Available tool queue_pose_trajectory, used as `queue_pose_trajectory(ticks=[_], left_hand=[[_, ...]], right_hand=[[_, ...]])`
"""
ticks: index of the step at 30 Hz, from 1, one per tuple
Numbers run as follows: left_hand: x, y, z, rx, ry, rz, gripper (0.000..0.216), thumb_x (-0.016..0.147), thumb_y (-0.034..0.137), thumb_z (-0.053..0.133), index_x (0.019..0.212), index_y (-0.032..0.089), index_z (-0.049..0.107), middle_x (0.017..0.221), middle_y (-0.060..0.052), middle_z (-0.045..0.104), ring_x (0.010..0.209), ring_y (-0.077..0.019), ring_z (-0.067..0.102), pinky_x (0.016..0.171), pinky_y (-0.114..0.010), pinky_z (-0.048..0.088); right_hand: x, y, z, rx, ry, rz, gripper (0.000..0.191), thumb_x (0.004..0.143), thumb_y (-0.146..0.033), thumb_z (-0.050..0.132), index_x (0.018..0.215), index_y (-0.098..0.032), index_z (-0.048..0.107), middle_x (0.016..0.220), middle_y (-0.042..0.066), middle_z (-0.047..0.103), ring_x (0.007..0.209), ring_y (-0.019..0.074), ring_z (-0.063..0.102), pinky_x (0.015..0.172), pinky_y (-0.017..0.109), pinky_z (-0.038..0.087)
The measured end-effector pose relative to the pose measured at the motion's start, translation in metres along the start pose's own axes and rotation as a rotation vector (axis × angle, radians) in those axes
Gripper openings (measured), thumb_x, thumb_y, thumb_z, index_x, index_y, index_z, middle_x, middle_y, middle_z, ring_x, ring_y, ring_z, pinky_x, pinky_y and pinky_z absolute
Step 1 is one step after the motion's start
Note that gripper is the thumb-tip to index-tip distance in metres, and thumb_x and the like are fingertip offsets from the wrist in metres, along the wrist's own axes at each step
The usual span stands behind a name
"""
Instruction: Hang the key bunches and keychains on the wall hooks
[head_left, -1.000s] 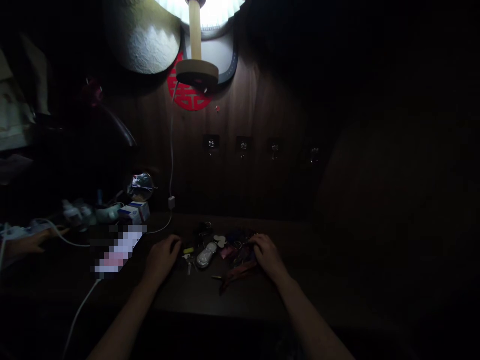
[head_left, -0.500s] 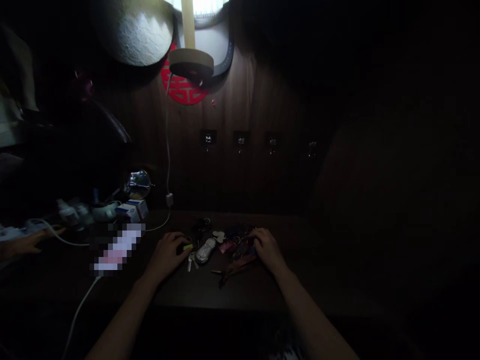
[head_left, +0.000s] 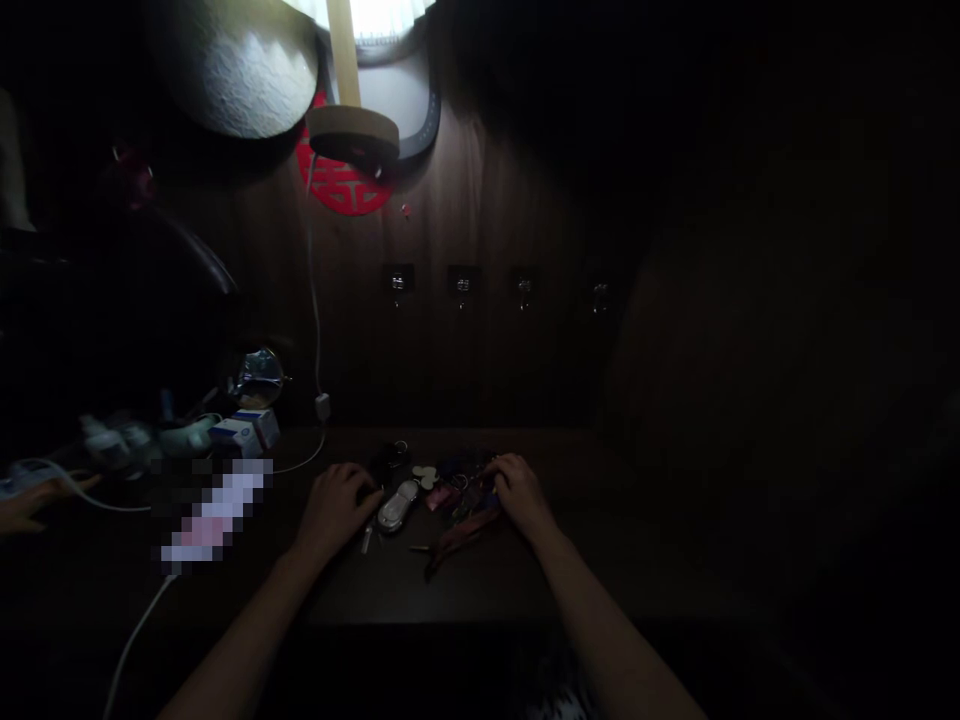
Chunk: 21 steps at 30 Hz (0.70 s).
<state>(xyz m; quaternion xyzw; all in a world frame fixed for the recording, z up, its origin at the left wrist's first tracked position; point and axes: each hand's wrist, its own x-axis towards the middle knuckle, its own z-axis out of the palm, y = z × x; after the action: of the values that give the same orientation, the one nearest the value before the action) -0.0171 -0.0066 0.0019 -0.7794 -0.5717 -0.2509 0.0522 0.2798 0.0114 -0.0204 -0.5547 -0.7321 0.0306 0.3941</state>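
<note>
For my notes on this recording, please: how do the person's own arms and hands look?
The left forearm and right forearm are bare, with no sleeve in view. The left hand and right hand wear no gloves. The dim light hides any small markings.

Left forearm [head_left: 232, 640] and right forearm [head_left: 619, 630] angle in from the bottom edge, palms down. Left hand [head_left: 334, 510] curled, knuckles up; right hand [head_left: 521, 495] fingers curved downward.

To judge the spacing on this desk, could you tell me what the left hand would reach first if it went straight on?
Probably the dark key fob just ahead of the left hand, though dim light makes depth unclear.
</note>
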Motion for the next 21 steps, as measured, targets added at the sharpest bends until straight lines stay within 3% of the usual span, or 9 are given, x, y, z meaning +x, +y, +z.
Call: queue_pose_trajectory(ticks=[5, 12, 17, 19, 21], left_hand=[[0.001, 0.001, -0.001, 0.007, 0.026, -0.025, 0.018, 0.079, 0.029, 0.048, 0.079, 0.022, 0.065, 0.093, -0.005, 0.066, 0.090, -0.0238, 0.056, 0.082, -0.039, 0.039], [0.009, 0.003, -0.020, -0.176, 0.314, 0.002, 0.020, 0.085, 0.033, 0.045, 0.082, 0.023, 0.062, 0.089, -0.004, 0.065, 0.090, -0.0216, 0.056, 0.085, -0.038, 0.040], [0.022, 0.029, -0.023, -0.390, 0.275, 0.205, 0.020, 0.086, 0.035, 0.047, 0.086, 0.023, 0.063, 0.094, -0.004, 0.063, 0.094, -0.0198, 0.055, 0.085, -0.036, 0.042], [0.026, 0.042, -0.020, -0.467, 0.244, 0.266, 0.019, 0.085, 0.035, 0.048, 0.086, 0.023, 0.064, 0.095, -0.004, 0.063, 0.095, -0.0193, 0.055, 0.085, -0.035, 0.043], [0.029, 0.051, -0.017, -0.548, 0.246, 0.279, 0.019, 0.085, 0.034, 0.049, 0.085, 0.023, 0.065, 0.094, -0.005, 0.063, 0.094, -0.0189, 0.055, 0.084, -0.034, 0.044]], right_hand=[[0.001, 0.001, -0.001, 0.039, 0.034, -0.005, 0.028, 0.074, -0.007, 0.040, 0.073, -0.020, 0.065, 0.084, 0.006, 0.062, 0.087, 0.0195, 0.054, 0.083, 0.033, 0.042], [-0.003, -0.008, -0.006, 0.142, 0.107, -0.017, 0.028, 0.072, -0.009, 0.040, 0.074, -0.021, 0.065, 0.083, 0.006, 0.064, 0.086, 0.0208, 0.056, 0.082, 0.035, 0.042], [0.003, -0.046, -0.011, 0.369, 0.151, 0.029, 0.027, 0.078, -0.017, 0.042, 0.086, -0.023, 0.067, 0.089, 0.005, 0.065, 0.088, 0.0194, 0.058, 0.081, 0.033, 0.044], [0.007, -0.067, -0.009, 0.506, 0.079, 0.019, 0.025, 0.079, -0.022, 0.048, 0.094, -0.024, 0.067, 0.096, 0.004, 0.065, 0.093, 0.0191, 0.058, 0.084, 0.032, 0.044], [0.011, -0.084, -0.002, 0.684, -0.042, 0.049, 0.023, 0.079, -0.029, 0.053, 0.098, -0.025, 0.066, 0.095, 0.003, 0.066, 0.085, 0.0177, 0.060, 0.076, 0.030, 0.047]])
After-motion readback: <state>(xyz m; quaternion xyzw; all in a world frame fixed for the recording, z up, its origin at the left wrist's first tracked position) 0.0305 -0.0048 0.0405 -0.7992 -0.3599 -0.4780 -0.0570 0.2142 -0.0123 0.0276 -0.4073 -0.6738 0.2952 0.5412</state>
